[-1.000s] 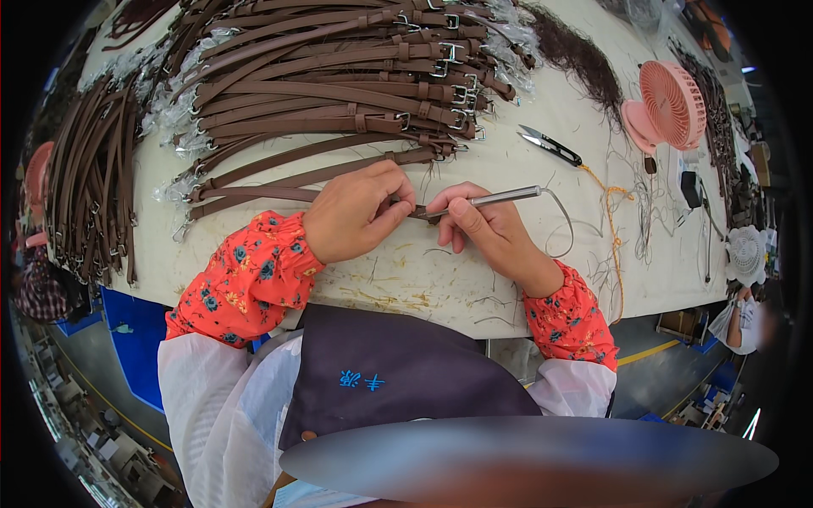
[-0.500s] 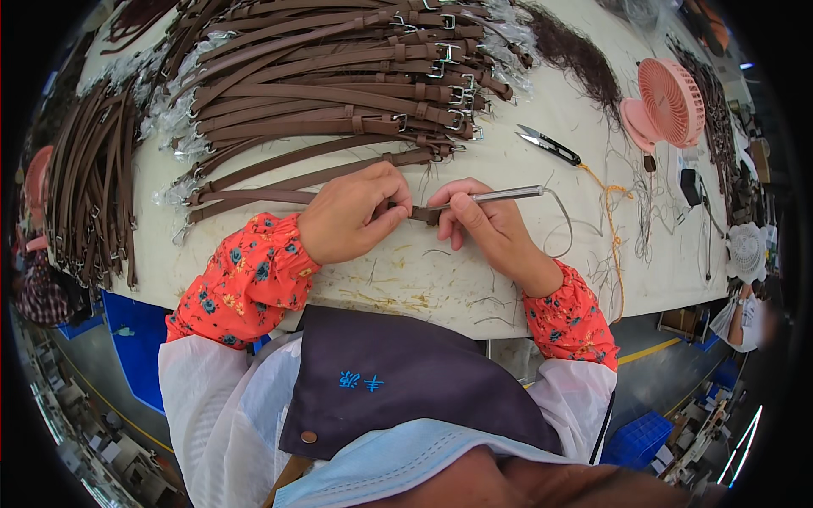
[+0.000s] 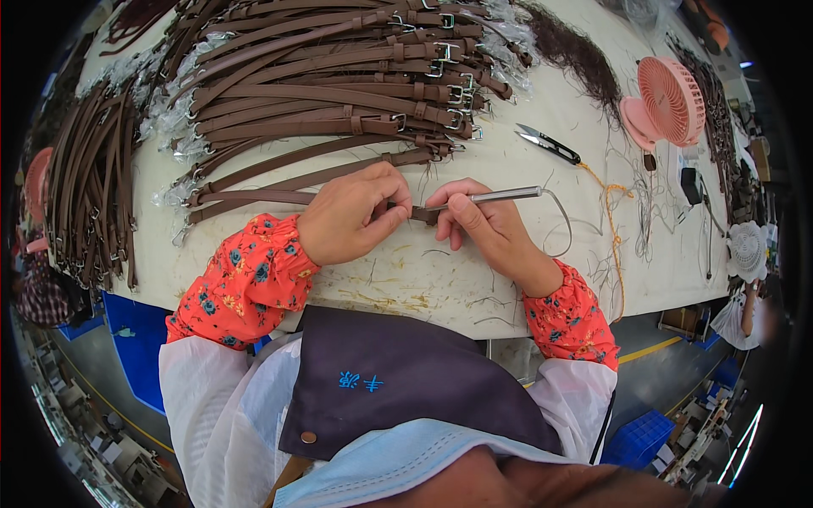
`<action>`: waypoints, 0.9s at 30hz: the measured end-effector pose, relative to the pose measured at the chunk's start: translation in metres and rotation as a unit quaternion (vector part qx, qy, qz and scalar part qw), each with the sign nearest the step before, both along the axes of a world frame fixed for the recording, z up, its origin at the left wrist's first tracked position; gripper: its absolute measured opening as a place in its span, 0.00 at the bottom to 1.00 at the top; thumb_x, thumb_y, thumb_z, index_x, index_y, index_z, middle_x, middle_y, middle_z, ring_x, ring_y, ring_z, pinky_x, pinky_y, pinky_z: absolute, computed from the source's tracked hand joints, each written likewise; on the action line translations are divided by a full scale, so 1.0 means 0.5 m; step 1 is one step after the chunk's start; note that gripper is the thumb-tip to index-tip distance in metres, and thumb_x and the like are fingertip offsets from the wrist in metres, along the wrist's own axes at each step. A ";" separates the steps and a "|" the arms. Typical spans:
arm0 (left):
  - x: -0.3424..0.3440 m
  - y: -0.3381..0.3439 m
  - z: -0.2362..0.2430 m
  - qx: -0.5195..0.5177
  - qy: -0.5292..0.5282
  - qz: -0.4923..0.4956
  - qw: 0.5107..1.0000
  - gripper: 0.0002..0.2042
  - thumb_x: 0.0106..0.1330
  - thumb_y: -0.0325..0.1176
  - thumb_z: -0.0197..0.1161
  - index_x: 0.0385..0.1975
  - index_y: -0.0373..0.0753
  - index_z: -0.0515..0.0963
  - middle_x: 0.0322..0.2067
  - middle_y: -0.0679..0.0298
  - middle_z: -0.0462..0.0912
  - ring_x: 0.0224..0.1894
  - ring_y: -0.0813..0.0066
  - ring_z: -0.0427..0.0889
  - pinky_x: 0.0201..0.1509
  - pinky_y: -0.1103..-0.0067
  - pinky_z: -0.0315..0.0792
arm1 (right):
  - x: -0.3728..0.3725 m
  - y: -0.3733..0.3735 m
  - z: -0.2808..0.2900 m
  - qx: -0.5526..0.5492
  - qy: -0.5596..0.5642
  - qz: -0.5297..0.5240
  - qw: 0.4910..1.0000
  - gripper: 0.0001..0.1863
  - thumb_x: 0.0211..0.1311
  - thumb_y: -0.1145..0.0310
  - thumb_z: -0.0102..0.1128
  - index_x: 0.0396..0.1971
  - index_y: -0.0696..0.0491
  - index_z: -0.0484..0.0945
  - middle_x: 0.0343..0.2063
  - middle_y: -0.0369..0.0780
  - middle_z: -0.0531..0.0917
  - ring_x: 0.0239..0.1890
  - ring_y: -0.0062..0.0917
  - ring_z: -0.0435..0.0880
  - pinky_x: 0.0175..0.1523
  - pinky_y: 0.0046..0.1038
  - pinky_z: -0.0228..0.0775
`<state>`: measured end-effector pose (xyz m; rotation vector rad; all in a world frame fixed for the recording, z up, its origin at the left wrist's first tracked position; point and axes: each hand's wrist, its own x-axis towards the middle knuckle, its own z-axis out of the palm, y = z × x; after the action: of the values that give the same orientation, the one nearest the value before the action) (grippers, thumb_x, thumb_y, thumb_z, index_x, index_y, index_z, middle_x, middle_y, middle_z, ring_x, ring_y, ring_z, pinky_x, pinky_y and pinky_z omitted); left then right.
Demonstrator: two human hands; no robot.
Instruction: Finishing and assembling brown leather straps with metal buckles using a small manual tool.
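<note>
A brown leather strap (image 3: pixel 423 216) runs under my left hand (image 3: pixel 356 213), whose thumb and fingers pinch it close to its end. That short end shows between my two hands. My right hand (image 3: pixel 493 227) is closed around a slim silver pen-shaped tool (image 3: pixel 508 194) with a thin grey cord (image 3: pixel 562 222) at its rear. The tool's narrow tip points left toward the strap end, and my fingers partly hide where the two meet. Beyond my hands lies a layered pile of brown buckled straps (image 3: pixel 322 110), the nearest ones close to my left knuckles.
Black-handled thread snips (image 3: pixel 549 144) with an orange cord (image 3: pixel 616 245) lie right of the pile. Behind them stands a pink fan (image 3: pixel 671 102). Dark loose threads (image 3: pixel 584 59) heap at the back. More straps (image 3: pixel 93 178) hang over the table's left edge. Blue crates (image 3: pixel 641 438) stand on the floor.
My hands, the strap and the tool keep almost the same place. At the far right edge, another person's arm has shifted.
</note>
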<state>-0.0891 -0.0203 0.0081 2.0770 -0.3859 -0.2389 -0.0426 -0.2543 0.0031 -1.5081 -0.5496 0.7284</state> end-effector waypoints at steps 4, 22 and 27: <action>0.001 0.012 0.003 -0.008 -0.003 0.012 1.000 0.05 0.63 0.28 0.60 0.36 0.36 0.76 0.36 0.60 0.77 0.26 0.69 0.77 0.32 0.75 0.71 | -0.003 0.005 -0.001 0.023 0.000 -0.011 1.000 0.19 0.76 0.57 0.44 0.45 0.58 0.76 0.24 0.35 0.79 0.23 0.14 0.75 0.29 0.16 0.67; 0.006 0.025 0.009 0.097 -0.072 -0.050 0.991 0.15 0.53 0.27 0.70 0.40 0.40 0.77 0.39 0.59 0.76 0.44 0.58 0.76 0.47 0.70 0.72 | 0.002 0.000 0.000 0.093 -0.087 -0.035 0.991 0.17 0.76 0.60 0.44 0.51 0.58 0.73 0.34 0.39 0.81 0.37 0.20 0.79 0.46 0.23 0.72; 0.001 0.017 0.004 0.097 -0.108 -0.046 0.988 0.15 0.51 0.29 0.71 0.38 0.39 0.76 0.37 0.59 0.74 0.43 0.58 0.75 0.46 0.70 0.72 | -0.003 0.006 0.010 0.007 -0.103 -0.010 0.995 0.13 0.74 0.64 0.49 0.49 0.57 0.74 0.35 0.39 0.83 0.39 0.20 0.82 0.47 0.22 0.74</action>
<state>-0.0887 -0.0120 0.0099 2.2880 -0.6107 -0.1098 -0.0443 -0.2514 0.0082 -1.5843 -0.6928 0.5553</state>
